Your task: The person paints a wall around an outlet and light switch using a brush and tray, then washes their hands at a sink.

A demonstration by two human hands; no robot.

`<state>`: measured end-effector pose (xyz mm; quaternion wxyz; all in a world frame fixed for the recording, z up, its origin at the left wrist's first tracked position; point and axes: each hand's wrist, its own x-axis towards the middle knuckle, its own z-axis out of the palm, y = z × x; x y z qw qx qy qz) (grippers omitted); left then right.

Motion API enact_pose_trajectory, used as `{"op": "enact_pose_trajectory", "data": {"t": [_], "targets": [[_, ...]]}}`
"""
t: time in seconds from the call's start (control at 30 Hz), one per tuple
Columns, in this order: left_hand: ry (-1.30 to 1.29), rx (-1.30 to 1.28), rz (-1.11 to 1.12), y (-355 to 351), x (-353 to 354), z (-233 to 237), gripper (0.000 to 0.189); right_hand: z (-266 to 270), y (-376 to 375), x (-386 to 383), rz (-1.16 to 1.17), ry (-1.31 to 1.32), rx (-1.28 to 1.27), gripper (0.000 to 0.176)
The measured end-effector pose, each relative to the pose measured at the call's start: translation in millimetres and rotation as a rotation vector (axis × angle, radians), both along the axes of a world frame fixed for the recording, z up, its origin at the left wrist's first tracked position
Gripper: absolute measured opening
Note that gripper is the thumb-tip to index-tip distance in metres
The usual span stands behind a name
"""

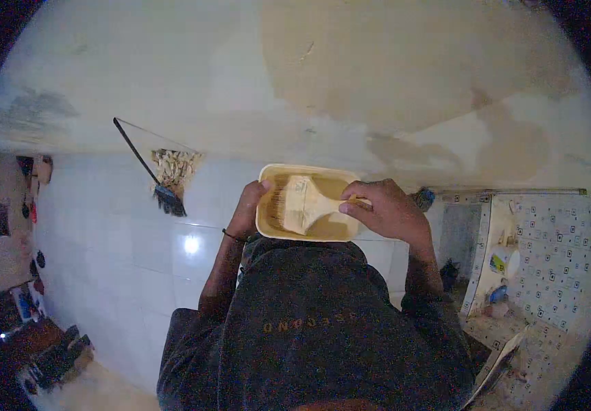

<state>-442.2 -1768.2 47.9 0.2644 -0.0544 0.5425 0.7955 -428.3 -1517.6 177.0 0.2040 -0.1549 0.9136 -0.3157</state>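
Note:
A pale yellow plastic tub (340, 236) is held in front of my chest, and its inside looks coated with cream paint. My left hand (249, 204) grips the tub's left side, thumb over the rim and the other fingers hidden beneath. Inside the tub lies a wide paintbrush (301, 205), its bristles pointing left and its head smeared cream. My right hand (386, 209) is closed round the brush handle, above the tub's right rim.
Ahead is a wall (391, 61) with a tan patch beside paler areas. A broom (166, 198) with a dark handle leans at the left, near a brownish heap (177, 166) on the white tile floor (138, 253). To the right is a patterned tiled wall (556, 253).

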Motion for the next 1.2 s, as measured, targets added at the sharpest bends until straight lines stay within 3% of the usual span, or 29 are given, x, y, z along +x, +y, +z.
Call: {"op": "enact_pose_trajectory", "data": {"t": [0.2, 0.3, 0.63, 0.73, 0.83, 0.9, 1.0, 1.2], "targets": [[0.045, -0.010, -0.003, -7, 4, 0, 0.046, -8, -5, 4, -0.044, -0.086, -0.072, 0.026], [0.084, -0.099, -0.045, -8, 2, 24, 0.043, -14, -7, 5, -0.052, -0.081, -0.103, 0.026], [0.104, -0.126, -0.021, -13, -5, 16, 0.045, -27, -7, 4, -0.060, -0.078, -0.188, 0.025], [0.137, -0.224, -0.107, -14, -12, 14, 0.046, -21, -7, 2, -0.085, -0.078, -0.206, 0.024], [0.104, -0.140, -0.110, -13, -15, 12, 0.047, -14, -9, 4, -0.160, -0.067, -0.199, 0.023], [-0.068, 0.042, 0.036, -8, -8, 18, 0.048, -17, -9, 5, -0.165, -0.054, -0.180, 0.024], [-0.093, 0.163, 0.112, -5, 0, 8, 0.050, -15, -5, 8, -0.203, -0.062, -0.178, 0.025], [-0.142, 0.178, 0.099, 10, -1, 10, 0.051, -3, 13, 21, -0.285, -0.040, -0.212, 0.026]]}}
